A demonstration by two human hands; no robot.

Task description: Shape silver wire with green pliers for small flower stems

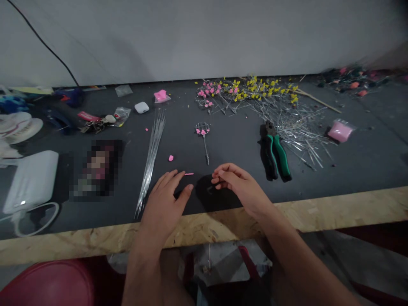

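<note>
My left hand lies palm down on the dark tabletop, fingers stretched, its index fingertip at a thin pink roll. My right hand hovers just over the table with thumb and index fingertips together; whatever they may hold is too small to make out. Between and beyond the hands lies a small wire racket shape with pink bits on its round head and a twisted handle toward me. A small pink lump sits beyond my left hand. Left of that hand is a bundle of straight silver wires.
Green-handled pliers lie right, beside a heap of loose wires. Behind are yellow flower stems and a pink clay packet; another pink packet is far right. A white power bank and white case lie left.
</note>
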